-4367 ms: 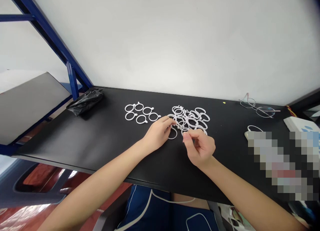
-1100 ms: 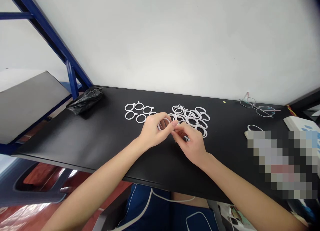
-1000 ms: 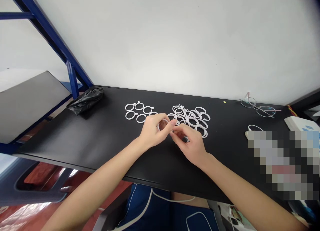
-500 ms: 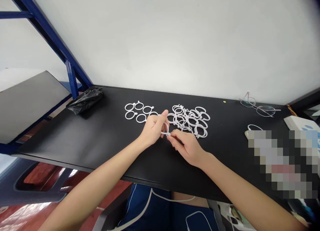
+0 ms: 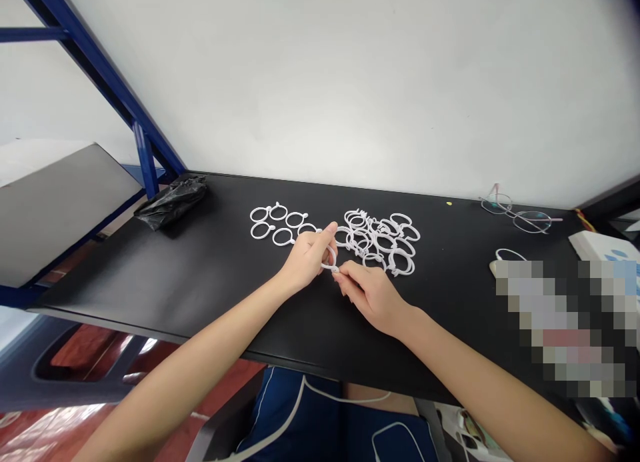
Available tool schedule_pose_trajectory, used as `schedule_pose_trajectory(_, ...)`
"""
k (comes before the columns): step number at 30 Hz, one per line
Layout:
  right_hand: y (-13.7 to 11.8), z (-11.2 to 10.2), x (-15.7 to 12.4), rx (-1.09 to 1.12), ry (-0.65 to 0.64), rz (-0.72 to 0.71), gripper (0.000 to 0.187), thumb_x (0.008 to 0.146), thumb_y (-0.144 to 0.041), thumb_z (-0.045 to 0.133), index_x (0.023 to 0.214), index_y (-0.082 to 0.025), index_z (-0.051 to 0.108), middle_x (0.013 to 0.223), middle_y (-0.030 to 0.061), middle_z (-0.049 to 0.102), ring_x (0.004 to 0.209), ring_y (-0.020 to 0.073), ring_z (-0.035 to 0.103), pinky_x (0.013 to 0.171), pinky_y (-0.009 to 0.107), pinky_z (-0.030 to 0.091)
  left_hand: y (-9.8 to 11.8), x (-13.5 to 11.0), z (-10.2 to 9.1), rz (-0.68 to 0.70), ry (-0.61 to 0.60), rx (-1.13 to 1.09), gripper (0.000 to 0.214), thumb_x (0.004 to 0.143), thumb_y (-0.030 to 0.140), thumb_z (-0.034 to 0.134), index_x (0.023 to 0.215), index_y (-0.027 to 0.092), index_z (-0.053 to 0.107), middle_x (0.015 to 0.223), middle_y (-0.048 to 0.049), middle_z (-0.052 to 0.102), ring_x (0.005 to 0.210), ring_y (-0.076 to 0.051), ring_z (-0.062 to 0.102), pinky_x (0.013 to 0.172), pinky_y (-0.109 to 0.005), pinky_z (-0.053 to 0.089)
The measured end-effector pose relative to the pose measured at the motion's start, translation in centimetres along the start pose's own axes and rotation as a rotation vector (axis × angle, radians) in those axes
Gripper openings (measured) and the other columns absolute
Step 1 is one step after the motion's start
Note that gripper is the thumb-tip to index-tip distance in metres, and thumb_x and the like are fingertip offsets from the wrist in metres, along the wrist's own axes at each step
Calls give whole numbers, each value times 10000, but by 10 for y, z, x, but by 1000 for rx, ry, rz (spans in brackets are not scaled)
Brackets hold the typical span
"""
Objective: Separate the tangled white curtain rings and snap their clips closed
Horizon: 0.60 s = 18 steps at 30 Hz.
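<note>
A white plastic curtain ring [image 5: 329,267] with a small eyelet is held between my two hands over the black desk. My left hand [image 5: 304,261] grips the ring's hoop, its thumb pointing up along the far side. At the eyelet end, the thumb and forefinger of my right hand [image 5: 379,297] are pinched together on the ring. Beyond my left hand lie several loose curtain rings [image 5: 261,238], laid out flat and mostly apart. A heap of overlapping curtain rings [image 5: 385,243] sits just beyond my right hand.
A crumpled black plastic bag [image 5: 173,202] lies at the desk's far left, near a blue metal frame [image 5: 145,159]. Eyeglasses [image 5: 533,222] rest at the back right. Nearer on the right are a blurred-out item [image 5: 550,315] and a white box [image 5: 595,245]. A white wall [image 5: 340,82] rises behind.
Both hands keep hold of the same ring, with only slight shifts of the fingers around the eyelet. The rings on the desk have not moved.
</note>
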State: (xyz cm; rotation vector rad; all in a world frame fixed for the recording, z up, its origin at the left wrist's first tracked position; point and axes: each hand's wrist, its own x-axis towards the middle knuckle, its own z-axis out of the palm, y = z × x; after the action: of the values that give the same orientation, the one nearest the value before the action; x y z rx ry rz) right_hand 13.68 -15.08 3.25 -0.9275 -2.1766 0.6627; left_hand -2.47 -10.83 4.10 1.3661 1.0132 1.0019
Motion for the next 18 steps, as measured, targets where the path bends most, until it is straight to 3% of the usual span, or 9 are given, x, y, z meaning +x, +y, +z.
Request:
schedule_pose_trajectory(7,-1,0,1,1,12,-15,271,1005,-263,395,744,-215,450,596,-42,503,503,96,482,520,226,374,0,1,1,-4,-23,-15,666,869,687,413,461,172,522,354,24,410,309,-68,343,381,-238,263)
schedule_pose_trajectory(13,2,-2,1,54,68,-11,231,1002,-261,419,794,-212,505,622,-44,535,495,87,512,533,220,408,3,3,2,8,-72,-51,677,887,688,340,494,176,542,316,32,357,320,-88,388,434,-236,347)
schedule_pose_trajectory(18,4,-3,0,73,187,9,231,1006,-282,419,808,-216,518,604,-41,538,474,90,511,506,224,417,8,3,5,4,-135,-130,541,869,631,459,607,167,552,376,62,364,347,-89,419,446,-229,414)
